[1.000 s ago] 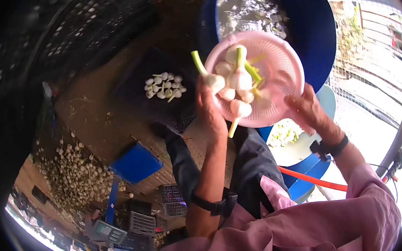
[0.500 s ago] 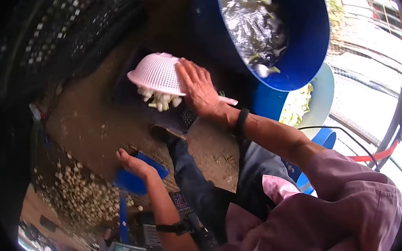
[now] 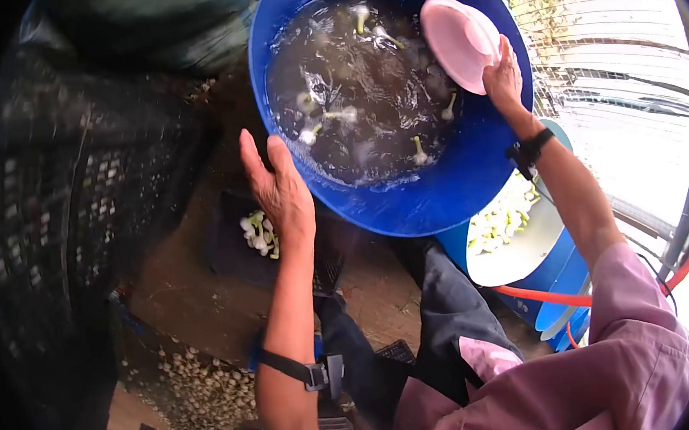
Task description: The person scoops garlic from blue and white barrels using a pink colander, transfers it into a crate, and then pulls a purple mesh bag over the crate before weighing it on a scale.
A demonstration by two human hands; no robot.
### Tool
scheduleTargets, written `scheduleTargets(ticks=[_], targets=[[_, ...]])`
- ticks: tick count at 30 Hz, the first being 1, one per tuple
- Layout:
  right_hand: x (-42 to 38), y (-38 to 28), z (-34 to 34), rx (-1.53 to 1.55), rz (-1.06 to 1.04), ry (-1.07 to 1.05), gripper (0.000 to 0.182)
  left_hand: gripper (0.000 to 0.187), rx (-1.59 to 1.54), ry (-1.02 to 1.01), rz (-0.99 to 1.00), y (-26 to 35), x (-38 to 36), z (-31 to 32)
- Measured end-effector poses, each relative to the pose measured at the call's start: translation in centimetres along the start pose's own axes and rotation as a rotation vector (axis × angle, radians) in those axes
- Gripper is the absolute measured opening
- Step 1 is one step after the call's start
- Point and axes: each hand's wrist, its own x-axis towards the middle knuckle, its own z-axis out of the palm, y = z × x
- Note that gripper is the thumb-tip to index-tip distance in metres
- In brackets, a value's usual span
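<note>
A large blue tub (image 3: 434, 207) holds dark, rippling water, with several white bulbs (image 3: 341, 115) on green stems floating in it. At the tub's right inner side, my right hand (image 3: 503, 78) grips the edge of a pink strainer (image 3: 461, 43), which is tilted above the water. My left hand (image 3: 281, 189) is open beside the tub's left rim, fingers apart, holding nothing. Below that hand, a small heap of white bulbs (image 3: 259, 235) lies in a dark crate (image 3: 228, 246) on the floor.
A pale basin (image 3: 489, 272) of trimmed bulbs stands right of my legs, near a red hose (image 3: 544, 296). Many loose bulbs (image 3: 204, 391) cover the floor at lower left. Black mesh crates (image 3: 73, 198) stand at left, and wire fencing (image 3: 609, 53) runs along the right.
The view has shifted toward the tub. The strainer has moved from above the dark crate to the tub, and bulbs now lie in the crate. My left hand has risen to the tub's rim.
</note>
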Motion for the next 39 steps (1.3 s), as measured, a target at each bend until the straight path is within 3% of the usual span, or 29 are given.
scheduleTargets(ticks=[4, 10, 12, 14, 15, 18, 19, 22, 23, 26, 28, 31, 32, 35, 38, 39], targets=[[0.3, 2.4, 4.4, 0.007, 0.245, -0.186, 0.074, 0.077, 0.309, 0.035, -0.01, 0.1, 3.8, 4.5], [1.4, 0.7, 16.0, 0.166, 0.24, -0.218, 0.077, 0.07, 0.58, 0.144, 0.047, -0.4, 4.5, 6.0], [1.6, -1.0, 18.8, 0.246, 0.277, -0.398, 0.074, 0.068, 0.605, 0.143, 0.056, -0.6, 4.6, 6.0], [0.6, -0.7, 23.0, 0.292, 0.124, -0.375, 0.073, 0.067, 0.601, 0.137, 0.081, -0.8, 4.8, 6.0], [-0.1, 1.0, 27.1, 0.305, -0.068, -0.198, 0.079, 0.067, 0.592, 0.137, 0.085, -1.0, 4.9, 6.1], [0.7, 0.3, 28.9, 0.395, -0.036, -0.492, 0.08, 0.067, 0.523, 0.127, 0.107, -1.5, 4.9, 6.5], [0.4, 0.2, 29.5, 0.459, -0.149, -0.468, 0.076, 0.067, 0.492, 0.121, 0.116, -1.6, 4.9, 6.6], [-1.6, 0.0, 33.0, 0.585, -0.17, -0.476, 0.064, 0.072, 0.458, 0.08, 0.112, -1.6, 5.1, 6.5], [-2.3, 0.4, 35.4, 0.635, -0.304, -0.42, 0.058, 0.072, 0.448, 0.087, 0.086, -1.5, 5.0, 6.5], [-5.6, -2.4, 35.0, 0.962, 0.06, -0.739, 0.04, 0.065, 0.487, 0.11, 0.123, -1.9, 5.0, 6.4], [-7.0, -3.0, 35.5, 1.107, 0.462, -1.118, 0.039, 0.064, 0.477, 0.098, 0.143, -2.2, 5.0, 6.3], [-10.0, -4.3, 33.3, 1.268, 0.189, -1.113, 0.044, 0.062, 0.467, 0.094, 0.149, -2.3, 5.0, 6.3], [-10.6, -4.8, 32.2, 0.923, -0.458, -0.874, 0.046, 0.063, 0.454, 0.095, 0.145, -2.4, 5.0, 6.2], [-12.9, -6.5, 26.5, 0.888, -0.155, -1.085, 0.051, 0.067, 0.411, 0.095, 0.153, -2.5, 4.9, 6.1], [-13.6, -4.7, 25.2, 0.881, 0.049, -1.351, 0.057, 0.07, 0.4, 0.122, 0.16, -2.8, 5.1, 5.9], [-13.7, -4.5, 24.3, 1.093, 0.198, -1.392, 0.061, 0.07, 0.393, 0.116, 0.15, -2.8, 5.1, 5.8]])
